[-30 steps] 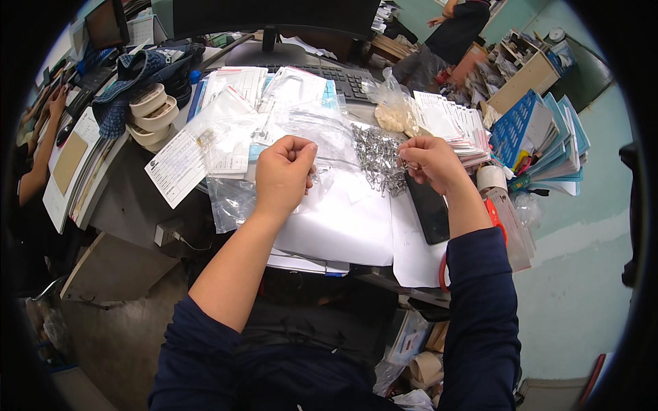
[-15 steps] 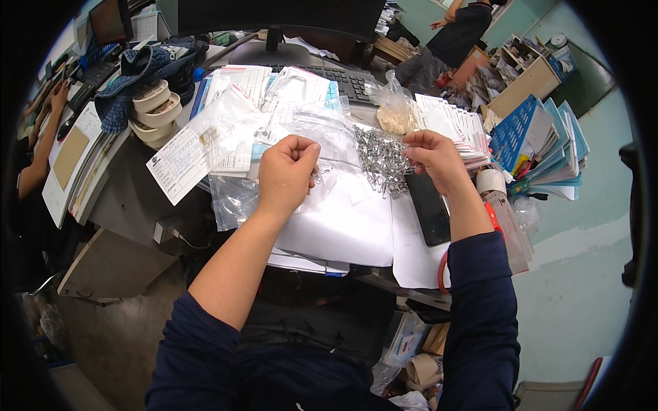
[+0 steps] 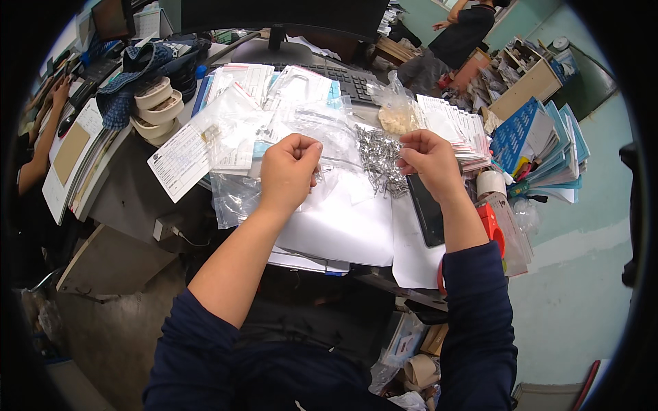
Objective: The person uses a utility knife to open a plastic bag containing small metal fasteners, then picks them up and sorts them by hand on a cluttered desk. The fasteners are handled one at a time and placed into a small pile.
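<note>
A heap of small shiny metal pieces [image 3: 378,159] lies on white paper on the desk. At the heap's right edge is my right hand [image 3: 433,164], its fingers curled in a pinch; what they hold, if anything, is too small to tell. My left hand [image 3: 286,171] is closed over the paper to the left of the heap. Something small and shiny shows by its curled fingers, but I cannot make out its kind. Clear plastic bags [image 3: 322,130] lie just beyond that hand. Under my right wrist lies a black phone [image 3: 426,212].
Written slips [image 3: 179,164] and bagged papers cover the desk's left. Behind stand a keyboard [image 3: 353,83] and a monitor [image 3: 274,17]. A bag of pale pieces [image 3: 397,118], stacked cards [image 3: 456,130] and red-handled scissors [image 3: 491,226] are on the right. Another person [image 3: 462,34] is at the back.
My right hand has shifted slightly left and lower along the edge of the metal heap, uncovering more of the scissors' red handle. My left hand has stayed almost still.
</note>
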The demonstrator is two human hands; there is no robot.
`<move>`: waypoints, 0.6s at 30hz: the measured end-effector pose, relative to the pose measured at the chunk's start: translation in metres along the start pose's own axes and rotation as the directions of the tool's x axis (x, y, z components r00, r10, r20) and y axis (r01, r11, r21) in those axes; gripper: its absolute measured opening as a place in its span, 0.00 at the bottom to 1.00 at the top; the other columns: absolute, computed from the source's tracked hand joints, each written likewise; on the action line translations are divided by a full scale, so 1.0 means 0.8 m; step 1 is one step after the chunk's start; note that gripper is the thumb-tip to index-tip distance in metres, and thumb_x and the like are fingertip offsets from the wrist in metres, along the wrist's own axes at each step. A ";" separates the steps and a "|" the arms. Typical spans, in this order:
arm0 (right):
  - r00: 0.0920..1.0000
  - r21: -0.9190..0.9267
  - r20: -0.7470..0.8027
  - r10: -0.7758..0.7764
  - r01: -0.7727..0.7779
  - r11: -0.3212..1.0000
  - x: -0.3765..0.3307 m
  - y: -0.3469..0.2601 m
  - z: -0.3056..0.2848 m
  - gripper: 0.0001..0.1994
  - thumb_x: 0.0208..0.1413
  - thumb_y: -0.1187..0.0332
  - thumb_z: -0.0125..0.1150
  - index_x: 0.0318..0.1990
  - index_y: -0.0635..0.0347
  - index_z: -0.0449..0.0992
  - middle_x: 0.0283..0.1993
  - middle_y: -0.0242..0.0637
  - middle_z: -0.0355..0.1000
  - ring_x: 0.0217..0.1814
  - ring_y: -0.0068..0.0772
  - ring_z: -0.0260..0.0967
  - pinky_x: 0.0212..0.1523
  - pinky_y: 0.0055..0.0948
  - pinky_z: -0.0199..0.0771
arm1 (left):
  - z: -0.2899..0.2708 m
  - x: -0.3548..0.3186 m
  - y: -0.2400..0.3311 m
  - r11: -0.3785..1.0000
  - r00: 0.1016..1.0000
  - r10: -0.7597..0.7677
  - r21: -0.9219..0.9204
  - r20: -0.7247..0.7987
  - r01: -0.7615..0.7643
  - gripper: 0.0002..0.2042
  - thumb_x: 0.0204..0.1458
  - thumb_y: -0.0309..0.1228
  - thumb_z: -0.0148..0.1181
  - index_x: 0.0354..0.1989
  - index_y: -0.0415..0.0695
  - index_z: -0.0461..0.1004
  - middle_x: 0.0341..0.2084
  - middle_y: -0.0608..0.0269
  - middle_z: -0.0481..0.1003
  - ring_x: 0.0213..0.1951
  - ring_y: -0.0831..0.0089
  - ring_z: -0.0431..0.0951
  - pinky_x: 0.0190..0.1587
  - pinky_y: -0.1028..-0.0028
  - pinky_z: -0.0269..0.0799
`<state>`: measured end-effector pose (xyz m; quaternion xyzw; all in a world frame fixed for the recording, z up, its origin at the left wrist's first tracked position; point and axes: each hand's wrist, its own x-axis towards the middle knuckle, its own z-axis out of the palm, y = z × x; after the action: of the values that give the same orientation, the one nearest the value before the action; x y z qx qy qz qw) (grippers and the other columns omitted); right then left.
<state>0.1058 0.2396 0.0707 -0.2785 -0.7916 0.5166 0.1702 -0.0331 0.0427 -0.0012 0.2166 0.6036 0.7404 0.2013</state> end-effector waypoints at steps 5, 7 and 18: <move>0.993 0.118 0.082 -0.088 0.078 0.990 0.000 -0.006 0.036 0.13 0.53 0.77 0.58 0.46 0.72 0.73 0.37 0.40 0.75 0.35 0.29 0.76 0.34 0.23 0.78 | 0.004 0.001 -0.001 1.000 1.000 -0.010 -0.020 0.002 0.010 0.07 0.55 0.29 0.59 0.32 0.36 0.75 0.15 0.66 0.73 0.13 0.83 0.68 0.14 0.80 0.61; 0.987 0.109 0.131 -0.094 0.080 0.991 0.000 -0.023 0.074 0.13 0.53 0.76 0.60 0.45 0.72 0.73 0.38 0.41 0.76 0.36 0.30 0.77 0.34 0.24 0.79 | 0.001 0.000 0.002 1.000 1.000 -0.003 0.003 -0.028 0.003 0.07 0.55 0.29 0.59 0.32 0.36 0.75 0.15 0.66 0.73 0.13 0.83 0.68 0.14 0.80 0.61; 0.992 -0.597 -0.027 -0.124 0.083 0.798 0.015 0.042 -0.004 0.09 0.50 0.70 0.64 0.38 0.64 0.80 0.29 0.38 0.76 0.30 0.30 0.73 0.34 0.27 0.72 | 0.002 -0.001 0.005 0.999 0.999 -0.032 -0.007 -0.024 0.032 0.07 0.55 0.30 0.60 0.33 0.37 0.76 0.16 0.66 0.73 0.14 0.84 0.68 0.14 0.80 0.61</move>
<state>0.1075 0.2600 0.0411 -0.2906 -0.9216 0.2231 0.1280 -0.0318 0.0428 0.0026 0.1975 0.6069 0.7417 0.2064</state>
